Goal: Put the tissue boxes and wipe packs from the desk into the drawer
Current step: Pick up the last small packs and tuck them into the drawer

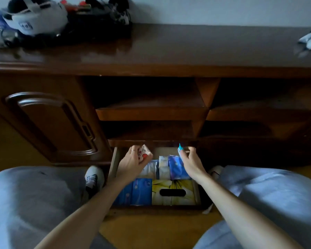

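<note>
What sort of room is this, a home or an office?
Most likely a room in a home. A dark wooden desk with a carved cabinet door stands against a plain wall, its open drawer holds household tissue packs, and a headset lies on top.

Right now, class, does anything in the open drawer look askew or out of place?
Yes. The small pack with red print, gripped by the left hand at the drawer's back left corner, sits tilted and above the others. The yellow tissue box and blue packs lie flat in rows.
</note>
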A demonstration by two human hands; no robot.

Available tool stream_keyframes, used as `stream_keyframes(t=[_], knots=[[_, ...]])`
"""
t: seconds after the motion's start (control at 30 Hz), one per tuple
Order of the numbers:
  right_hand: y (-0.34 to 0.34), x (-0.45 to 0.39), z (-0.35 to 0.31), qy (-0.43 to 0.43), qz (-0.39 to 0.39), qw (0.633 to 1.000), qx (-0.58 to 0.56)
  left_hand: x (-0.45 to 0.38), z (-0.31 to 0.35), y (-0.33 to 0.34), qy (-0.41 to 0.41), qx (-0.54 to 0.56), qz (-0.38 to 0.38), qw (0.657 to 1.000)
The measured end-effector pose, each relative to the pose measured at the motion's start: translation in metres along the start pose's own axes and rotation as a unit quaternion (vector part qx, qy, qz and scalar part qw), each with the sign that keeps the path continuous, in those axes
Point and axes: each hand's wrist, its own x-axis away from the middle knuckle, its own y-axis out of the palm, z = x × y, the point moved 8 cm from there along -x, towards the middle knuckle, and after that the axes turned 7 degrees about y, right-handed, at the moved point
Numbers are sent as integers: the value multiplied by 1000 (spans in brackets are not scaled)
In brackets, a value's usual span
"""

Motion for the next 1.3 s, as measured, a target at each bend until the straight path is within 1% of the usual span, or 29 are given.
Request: stream_keyframes(t=[0.1,0.2,0.27,0.33,0.4,0.47,0.53,0.6,0.67,0.73,0.77,0.87,0.9,0.93,1.0,1.03,1.13,1.23,1.3], knots=[[31,-18,43,70,-31,997,-11,6,-51,34,-67,8,-59,996],[56,-29,70,106,-31,994,-13,-2,-82,69,-131,50,-83,987],[73,-32,77,77,-32,996,-23,-16,-92,95,-172,100,-91,976],[86,-34,80,28,-31,999,2,-37,-94,124,-189,148,-117,964],[85,-39,86,-18,-4,997,73,-61,-90,152,-181,158,-151,959],[75,-46,93,-58,41,988,137,-84,-87,173,-174,134,-165,962],[67,-54,102,-61,67,984,150,-103,-83,186,-174,104,-162,966],[65,-58,108,-65,75,983,152,-118,-79,197,-169,89,-150,970],[69,-59,110,-93,74,979,163,-131,-78,205,-144,50,-132,979],[70,-59,110,-106,77,977,167,-141,-75,216,-115,-2,-138,984],[70,-59,111,-104,78,977,167,-144,-73,224,-106,-21,-150,983],[71,-63,110,-87,80,981,153,-142,-80,242,-122,-98,-184,970],[71,-63,109,-85,80,982,147,-141,-79,246,-107,-114,-194,969],[71,-64,109,-85,80,983,143,-140,-77,251,-75,-122,-215,966],[71,-64,109,-88,79,983,139,-140,-71,261,-19,-122,-277,953],[71,-64,109,-90,80,983,136,-141,-71,262,-10,-123,-300,946],[71,-63,113,-94,81,984,128,-146,-72,257,-29,-109,-312,943],[71,-65,116,-87,74,986,124,-142,-77,249,-128,-10,-283,951],[70,-65,117,-85,70,987,116,-138,-79,249,-185,45,-266,945]])
